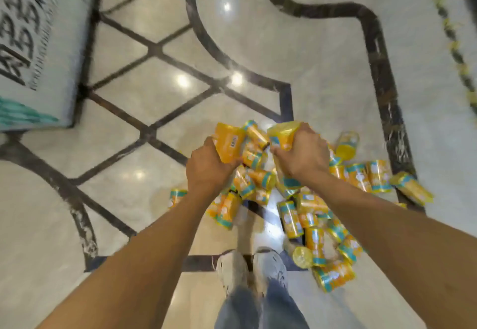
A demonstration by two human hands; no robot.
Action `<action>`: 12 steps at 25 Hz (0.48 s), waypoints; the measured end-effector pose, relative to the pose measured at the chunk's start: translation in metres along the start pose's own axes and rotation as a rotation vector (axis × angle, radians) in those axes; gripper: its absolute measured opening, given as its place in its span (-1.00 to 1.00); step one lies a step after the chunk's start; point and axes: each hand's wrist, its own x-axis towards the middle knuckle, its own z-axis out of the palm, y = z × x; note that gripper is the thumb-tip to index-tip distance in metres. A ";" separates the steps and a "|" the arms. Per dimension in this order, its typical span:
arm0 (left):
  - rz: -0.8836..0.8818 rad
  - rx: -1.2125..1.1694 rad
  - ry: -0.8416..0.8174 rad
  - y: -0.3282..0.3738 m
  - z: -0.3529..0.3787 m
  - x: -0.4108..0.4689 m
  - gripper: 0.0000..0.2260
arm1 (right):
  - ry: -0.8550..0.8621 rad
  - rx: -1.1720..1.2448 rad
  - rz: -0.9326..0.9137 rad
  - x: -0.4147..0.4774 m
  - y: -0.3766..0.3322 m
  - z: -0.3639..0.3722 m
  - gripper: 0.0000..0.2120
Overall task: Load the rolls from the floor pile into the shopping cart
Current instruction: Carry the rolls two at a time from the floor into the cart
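L hand point(206, 167): grips roll point(229, 141) | R hand point(303, 154): grips 2nd roll point(284, 132) | arms fwd

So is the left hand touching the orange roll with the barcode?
Touching. The head view shows the left hand gripping the orange roll with the barcode, fingers curled round it.

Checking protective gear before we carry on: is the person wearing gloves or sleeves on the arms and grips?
No. The left forearm and right forearm are bare as far as the frame shows, with no sleeve edge in view. The left grip and right grip are ungloved. No watch, band or ring shows, though the picture is blurred.
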 end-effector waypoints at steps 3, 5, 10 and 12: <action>0.063 -0.136 0.177 0.080 -0.110 -0.008 -0.47 | 0.152 0.092 -0.078 -0.009 -0.053 -0.118 -0.40; 0.138 -0.236 0.294 0.135 -0.189 -0.022 -0.50 | 0.246 0.177 -0.151 -0.026 -0.089 -0.209 -0.40; 0.294 -0.440 0.471 0.238 -0.348 -0.084 -0.55 | 0.470 0.361 -0.269 -0.090 -0.149 -0.396 -0.40; 0.344 -0.500 0.533 0.265 -0.389 -0.113 -0.58 | 0.558 0.404 -0.297 -0.119 -0.160 -0.447 -0.42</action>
